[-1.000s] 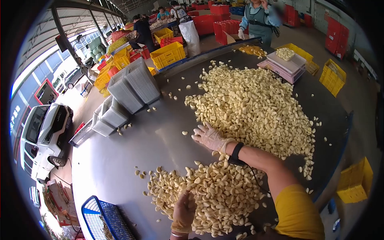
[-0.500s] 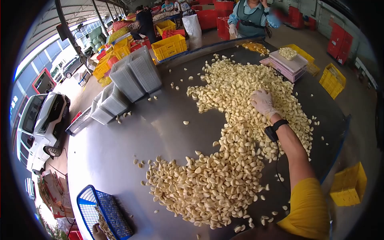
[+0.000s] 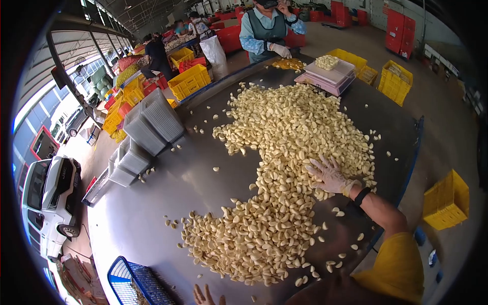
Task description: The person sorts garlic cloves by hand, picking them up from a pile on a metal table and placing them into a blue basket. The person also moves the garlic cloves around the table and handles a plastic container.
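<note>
A large heap of peeled garlic cloves (image 3: pixel 290 152) spreads across the metal table (image 3: pixel 152 218). My right hand (image 3: pixel 330 175), in a thin pale glove, lies with spread fingers on the right side of the heap. A black band (image 3: pixel 362 195) circles that wrist. At the bottom edge my left hand (image 3: pixel 207 296) shows only in part, fingers apart, with nothing seen in it. Left of it stands a blue plastic basket (image 3: pixel 145 284) with some small pale pieces inside.
Stacked clear plastic trays (image 3: pixel 155 122) stand at the table's left edge. At the far end are a scale (image 3: pixel 328 79) bearing a tray of cloves and a person (image 3: pixel 267 33) in an apron. Yellow crates (image 3: pixel 447 201) stand right of the table.
My right hand has come back toward me over the cloves, its fingers now spread. The left hand has left the blue basket and moved right. The whole view has shifted.
</note>
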Demonstrator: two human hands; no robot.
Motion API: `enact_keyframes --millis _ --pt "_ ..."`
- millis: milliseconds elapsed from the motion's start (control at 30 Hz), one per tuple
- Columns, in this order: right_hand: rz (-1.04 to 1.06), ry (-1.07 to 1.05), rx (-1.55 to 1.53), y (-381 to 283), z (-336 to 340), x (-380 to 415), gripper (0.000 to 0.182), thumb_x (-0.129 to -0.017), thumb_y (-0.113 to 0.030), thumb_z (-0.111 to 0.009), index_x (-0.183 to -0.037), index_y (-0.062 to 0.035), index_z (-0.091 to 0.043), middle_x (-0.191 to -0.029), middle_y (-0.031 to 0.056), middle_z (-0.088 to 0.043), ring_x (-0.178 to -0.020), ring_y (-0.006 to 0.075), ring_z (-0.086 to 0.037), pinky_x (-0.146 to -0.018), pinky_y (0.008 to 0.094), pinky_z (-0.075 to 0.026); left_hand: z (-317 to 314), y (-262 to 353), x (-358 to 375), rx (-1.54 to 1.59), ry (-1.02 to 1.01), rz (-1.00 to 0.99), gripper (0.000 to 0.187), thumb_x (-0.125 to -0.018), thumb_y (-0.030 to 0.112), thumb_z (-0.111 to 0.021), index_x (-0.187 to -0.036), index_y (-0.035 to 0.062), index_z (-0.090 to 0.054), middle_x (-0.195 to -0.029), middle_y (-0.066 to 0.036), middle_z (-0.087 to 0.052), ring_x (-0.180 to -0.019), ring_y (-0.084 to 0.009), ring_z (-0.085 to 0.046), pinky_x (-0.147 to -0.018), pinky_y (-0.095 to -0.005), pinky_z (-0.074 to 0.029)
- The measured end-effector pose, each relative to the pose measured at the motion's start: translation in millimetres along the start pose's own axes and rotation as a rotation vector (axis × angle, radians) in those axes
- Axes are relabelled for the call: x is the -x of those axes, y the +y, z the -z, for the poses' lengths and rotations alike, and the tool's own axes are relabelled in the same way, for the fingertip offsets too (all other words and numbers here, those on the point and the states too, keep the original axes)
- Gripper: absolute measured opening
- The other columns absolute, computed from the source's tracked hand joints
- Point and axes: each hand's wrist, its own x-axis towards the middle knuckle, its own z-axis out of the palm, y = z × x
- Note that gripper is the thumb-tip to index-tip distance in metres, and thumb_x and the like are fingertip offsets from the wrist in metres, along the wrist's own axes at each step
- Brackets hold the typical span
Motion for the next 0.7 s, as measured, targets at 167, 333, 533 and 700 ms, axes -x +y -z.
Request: enact_keyframes --millis 167,333,533,700 --pt "-0.049 -0.003 0.070 6 2 8 0.083 -0.092 -0.062 -0.051 -0.159 -0.0320 -0.011 -0.165 0.0049 -0.017 -0.152 0.0340 -0.007 -0.116 0.0660 -0.007 -67 -9 83 0.222 -0.161 -0.013 0.063 -0.091 0.035 -0.067 -0.145 0.0119 -0.044 -0.153 -0.026 -0.034 -0.130 -0.0503 -0.043 -0.104 -0.0526 -0.042" --pt "-0.155 0.052 0.029 -6 -2 -1 0.085 -0.090 -0.065 -0.051 -0.159 -0.0313 -0.014 -0.164 0.0069 -0.017 -0.151 0.0350 -0.008 -0.114 0.0683 -0.012 -63 18 116 0.537 -0.023 0.258 0.046 -0.095 0.027 -0.063 -0.136 0.0078 -0.055 -0.137 -0.024 -0.054 -0.119 -0.0438 -0.054 -0.098 -0.0458 -0.047" --pt "0.359 -0.312 -0.142 -17 5 51 0.084 -0.082 -0.065 -0.063 -0.154 -0.0425 -0.026 -0.166 0.0126 -0.006 -0.148 0.0483 -0.011 -0.106 0.0760 -0.017 -49 49 114 0.346 0.276 0.259 0.027 -0.097 0.021 -0.059 -0.115 0.0039 -0.069 -0.115 -0.019 -0.066 -0.105 -0.0341 -0.063 -0.093 -0.0396 -0.048" --pt "0.621 -0.438 0.128 39 51 102 0.066 -0.086 -0.051 -0.064 -0.147 -0.0403 -0.041 -0.162 0.0079 -0.021 -0.146 0.0421 -0.024 -0.106 0.0738 -0.021 -41 67 111 0.253 0.298 0.338 0.023 -0.098 0.018 -0.057 -0.109 0.0036 -0.071 -0.108 -0.017 -0.069 -0.099 -0.0324 -0.065 -0.088 -0.0380 -0.051"
